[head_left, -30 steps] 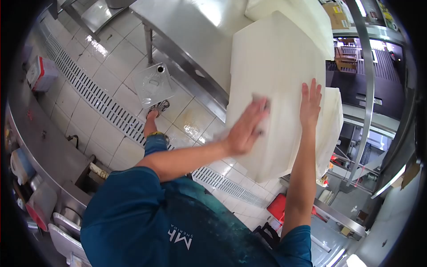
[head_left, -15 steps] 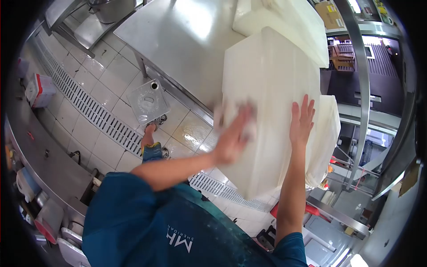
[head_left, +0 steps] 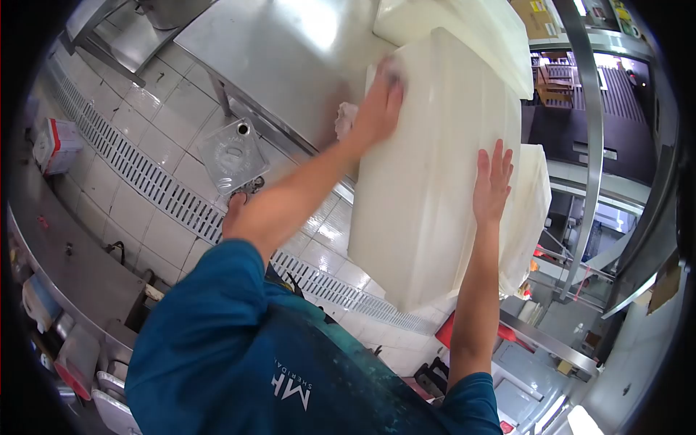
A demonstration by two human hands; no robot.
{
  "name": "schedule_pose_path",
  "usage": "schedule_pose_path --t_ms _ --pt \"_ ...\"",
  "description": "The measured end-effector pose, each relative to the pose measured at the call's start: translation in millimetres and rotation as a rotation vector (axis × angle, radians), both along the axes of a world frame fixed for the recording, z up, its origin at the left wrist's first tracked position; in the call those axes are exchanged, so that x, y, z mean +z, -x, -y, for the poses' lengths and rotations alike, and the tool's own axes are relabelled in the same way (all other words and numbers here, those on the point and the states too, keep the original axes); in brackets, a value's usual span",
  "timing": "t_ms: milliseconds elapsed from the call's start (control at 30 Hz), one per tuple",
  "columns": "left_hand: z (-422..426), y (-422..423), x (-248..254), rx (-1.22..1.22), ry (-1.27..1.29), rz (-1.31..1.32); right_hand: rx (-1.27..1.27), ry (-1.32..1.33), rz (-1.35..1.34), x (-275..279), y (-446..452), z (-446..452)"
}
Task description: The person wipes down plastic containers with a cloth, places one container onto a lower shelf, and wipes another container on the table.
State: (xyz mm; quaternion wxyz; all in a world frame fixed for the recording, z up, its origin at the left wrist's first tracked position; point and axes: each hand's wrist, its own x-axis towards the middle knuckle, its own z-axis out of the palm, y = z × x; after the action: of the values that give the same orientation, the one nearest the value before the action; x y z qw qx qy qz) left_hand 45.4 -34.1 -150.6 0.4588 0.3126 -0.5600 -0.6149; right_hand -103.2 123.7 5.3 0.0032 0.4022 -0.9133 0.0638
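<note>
A large off-white plastic tub [head_left: 435, 181] lies with its smooth outer faces toward me, its left side over the steel table. My left hand [head_left: 378, 112] is at its upper left edge, fingers curled around a small greyish thing that motion blurs. Close to that hand's wrist is a crumpled pale pinkish cloth [head_left: 346, 119]; whether the hand holds it, I cannot tell. On the tub's right face my right hand [head_left: 494, 181] rests flat, fingers stretched out and spread.
A steel table [head_left: 268, 65] spans the top left. Another white tub [head_left: 464, 36] stands behind, and a pale sheet-like covering [head_left: 533, 210] is at the right. On the tiled floor are a clear lid [head_left: 230, 159], a drain grate [head_left: 152, 170] and a white bucket [head_left: 58, 147].
My left hand has swept up along the tub's left side to its upper edge. The right hand stays on the right face. My view has shifted slightly.
</note>
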Motion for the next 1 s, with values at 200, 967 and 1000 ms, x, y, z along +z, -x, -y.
schedule_pose_path --t_ms 200,967,1000 --pt "-219 -84 14 -0.158 -0.017 0.032 0.013 -0.01 -0.028 -4 6 -3" --pt "-307 -135 -23 -0.261 -0.248 0.25 0.036 -0.044 -0.096 -11 22 -1" --pt "-302 -141 -19 -0.356 -0.405 0.304 0.038 -0.044 -0.094 -9 23 1"
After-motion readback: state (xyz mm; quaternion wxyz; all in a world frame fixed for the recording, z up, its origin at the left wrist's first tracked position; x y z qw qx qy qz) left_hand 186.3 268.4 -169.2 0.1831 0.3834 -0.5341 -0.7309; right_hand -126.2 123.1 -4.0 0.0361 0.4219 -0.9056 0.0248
